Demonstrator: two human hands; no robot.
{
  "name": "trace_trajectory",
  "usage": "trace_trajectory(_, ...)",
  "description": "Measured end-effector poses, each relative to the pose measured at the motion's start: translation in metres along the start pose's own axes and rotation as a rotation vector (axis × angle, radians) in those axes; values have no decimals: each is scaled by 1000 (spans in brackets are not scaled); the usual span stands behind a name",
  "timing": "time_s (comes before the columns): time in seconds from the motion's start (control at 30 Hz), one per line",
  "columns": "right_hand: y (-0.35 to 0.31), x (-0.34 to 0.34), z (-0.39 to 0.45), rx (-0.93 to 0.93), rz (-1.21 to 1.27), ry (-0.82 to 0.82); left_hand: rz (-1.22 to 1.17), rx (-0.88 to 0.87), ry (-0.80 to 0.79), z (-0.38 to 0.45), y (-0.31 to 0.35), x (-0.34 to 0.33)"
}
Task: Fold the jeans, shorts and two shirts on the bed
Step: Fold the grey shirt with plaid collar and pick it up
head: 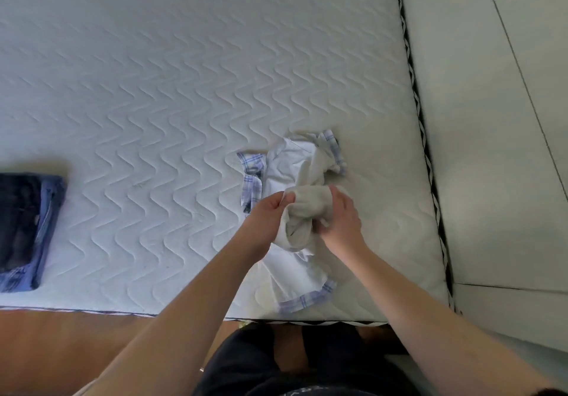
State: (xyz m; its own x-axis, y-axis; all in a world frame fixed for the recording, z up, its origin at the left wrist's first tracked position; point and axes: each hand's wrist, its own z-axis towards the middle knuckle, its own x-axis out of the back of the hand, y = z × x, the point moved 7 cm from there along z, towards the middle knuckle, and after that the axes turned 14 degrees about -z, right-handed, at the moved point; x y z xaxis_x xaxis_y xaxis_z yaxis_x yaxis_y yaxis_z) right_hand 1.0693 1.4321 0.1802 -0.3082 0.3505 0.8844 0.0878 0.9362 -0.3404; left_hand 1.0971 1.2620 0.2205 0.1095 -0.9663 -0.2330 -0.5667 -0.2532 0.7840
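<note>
Where wood floor (61,349) ends, quilted mattress (184,72) begins.

Probably a home bedroom: quilted bare mattress (184,72), wooden floor (76,343).

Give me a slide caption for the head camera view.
Both hands, left and right, gather a white shirt on the bed.

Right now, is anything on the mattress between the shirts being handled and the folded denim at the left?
Nothing visible. Both hands, left and right, grip the white shirt over the plaid shirt; bare mattress separates them from the folded denim stack.
</note>
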Motion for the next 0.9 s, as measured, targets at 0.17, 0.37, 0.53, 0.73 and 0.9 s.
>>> trace_trajectory(0.17,-61,-27,-7,42,-10,-96,7,-66,-15,-54,30,24)
trace_trajectory(0.37,-78,20,-12,22,217,71,208,-169,-144,-97,83,62)
trace_trajectory(0.53,-88,64,-2,127,161,-26,808,-323,115,-97,110,111)
trace_trajectory(0.73,-102,92,-23,147,419,-76,969,-456,320,-78,116,162)
trace_trajectory(0.9,-110,108,-44,188,304,-16,908,-479,423,-63,106,192)
